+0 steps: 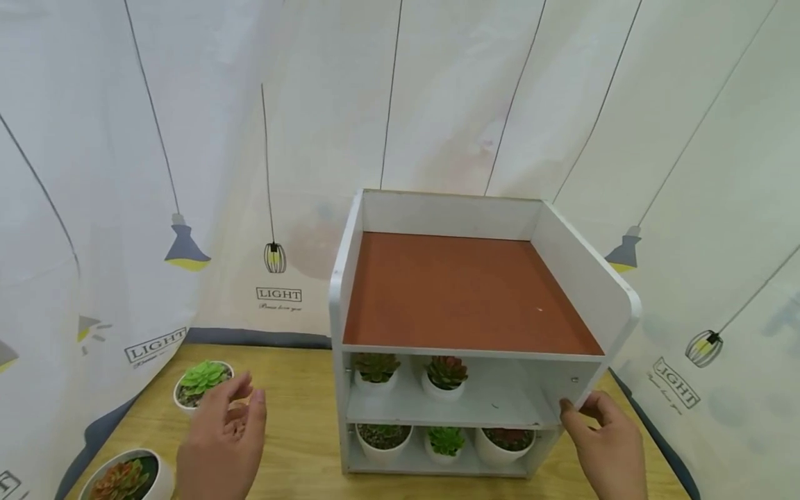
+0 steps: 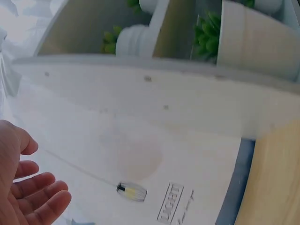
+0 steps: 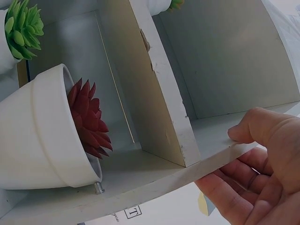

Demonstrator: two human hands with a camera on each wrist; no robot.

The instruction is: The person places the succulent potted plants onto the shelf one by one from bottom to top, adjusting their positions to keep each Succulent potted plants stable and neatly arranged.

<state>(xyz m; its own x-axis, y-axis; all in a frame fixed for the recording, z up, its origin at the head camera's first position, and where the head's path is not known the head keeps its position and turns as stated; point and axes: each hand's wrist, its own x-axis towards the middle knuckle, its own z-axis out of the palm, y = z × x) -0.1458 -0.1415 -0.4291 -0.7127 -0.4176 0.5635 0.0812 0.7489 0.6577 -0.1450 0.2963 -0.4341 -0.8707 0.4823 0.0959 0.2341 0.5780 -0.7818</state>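
A white two-tier shelf (image 1: pixel 584 288) with a brown top board (image 1: pixel 462 292) stands on the wooden table. My right hand (image 1: pixel 609 444) grips the front edge of its right side panel, thumb inside and fingers outside, as the right wrist view shows. Two potted succulents stand on the upper tier, one green (image 1: pixel 377 367), one reddish (image 1: pixel 446 373). Below them are a white pot (image 1: pixel 384 451), a small bright green succulent (image 1: pixel 444 441) and a pot with a red succulent (image 3: pixel 89 122). My left hand (image 1: pixel 221 441) hovers left of the shelf, fingers loosely bent, holding nothing.
On the table's left side stand a potted light green succulent (image 1: pixel 203 378), partly behind my left hand, and a potted orange succulent (image 1: pixel 121 479) nearer me. A cloth printed with lamps (image 1: pixel 469 90) hangs behind and around the table (image 1: pixel 294 403).
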